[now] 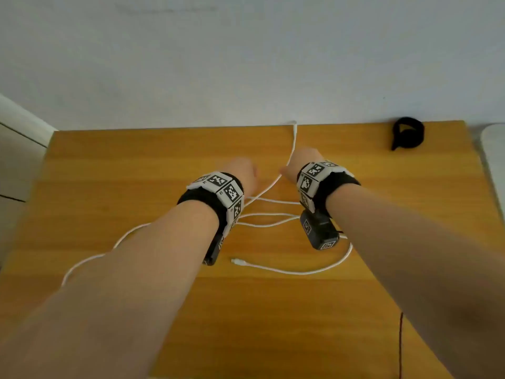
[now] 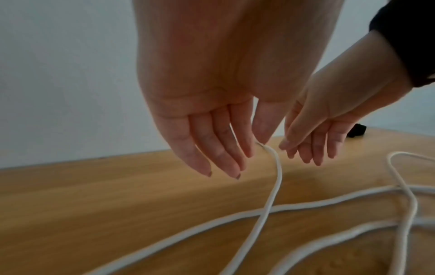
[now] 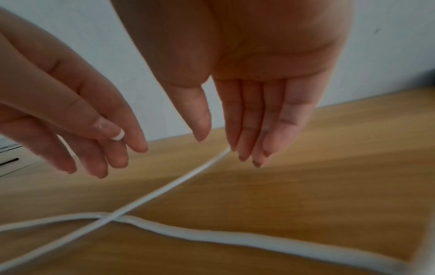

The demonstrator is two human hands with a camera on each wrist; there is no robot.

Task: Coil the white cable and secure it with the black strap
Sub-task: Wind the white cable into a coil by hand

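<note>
The white cable (image 1: 294,138) sprawls in loose, crossing loops over the wooden table (image 1: 136,165), one plug at the far edge and the other plug (image 1: 235,260) near the middle. My left hand (image 1: 243,170) and right hand (image 1: 300,160) hover side by side above it, fingers straight and pointing down, holding nothing. In the right wrist view the cable (image 3: 164,188) runs up behind my right hand's (image 3: 223,147) fingertips; contact is unclear. The left wrist view shows a cable (image 2: 270,195) strand just past my left hand (image 2: 247,154). The black strap (image 1: 408,132) lies curled at the far right corner.
A white wall rises directly behind the table's far edge. A white cabinet (image 1: 16,149) stands to the left and a white object (image 1: 492,149) sits off the right edge. A thin red thread (image 1: 400,346) hangs near the front right.
</note>
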